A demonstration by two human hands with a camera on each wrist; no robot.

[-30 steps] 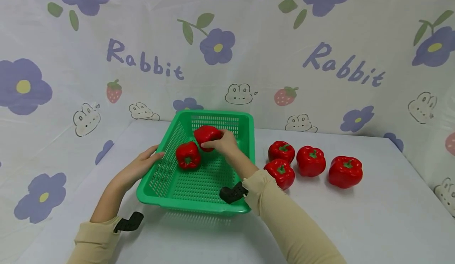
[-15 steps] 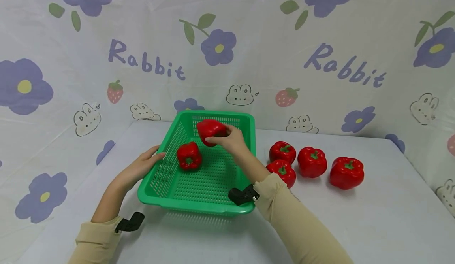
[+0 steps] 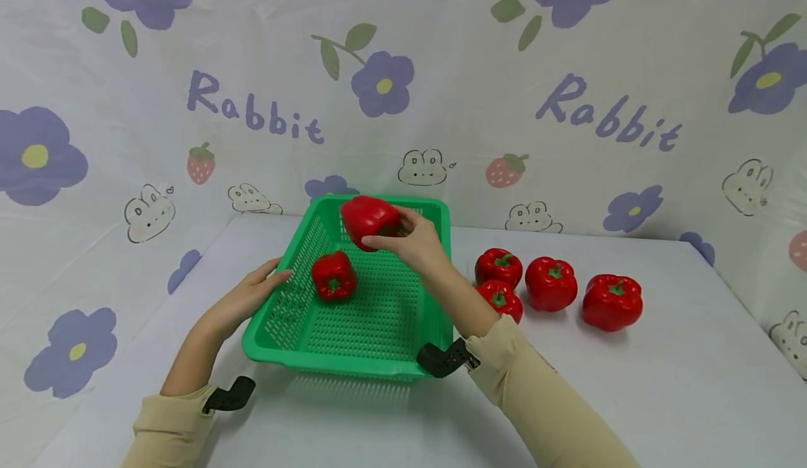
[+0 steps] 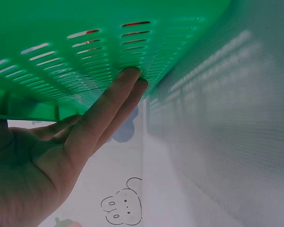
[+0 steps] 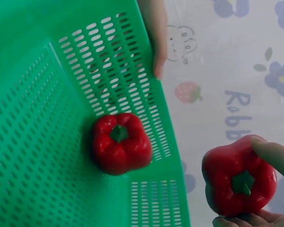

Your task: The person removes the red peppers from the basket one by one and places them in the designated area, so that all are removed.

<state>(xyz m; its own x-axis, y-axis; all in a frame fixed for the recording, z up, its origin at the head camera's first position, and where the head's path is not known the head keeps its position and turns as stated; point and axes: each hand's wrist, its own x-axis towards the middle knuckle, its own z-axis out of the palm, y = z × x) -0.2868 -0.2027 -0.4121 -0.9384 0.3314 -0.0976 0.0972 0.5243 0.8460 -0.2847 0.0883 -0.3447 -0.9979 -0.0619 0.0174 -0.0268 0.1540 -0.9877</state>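
At upper centre, we've the right hand grasping a red pepper above the green basket! Centre-left, we see the left hand, fingers straight, against its wall.

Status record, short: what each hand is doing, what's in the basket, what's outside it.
Left hand: rests against the outside of the green basket, on its left side
Right hand: grips one red pepper, raised off the basket floor
In basket: a second pepper, toward the left side
On table: four other peppers, right of the basket
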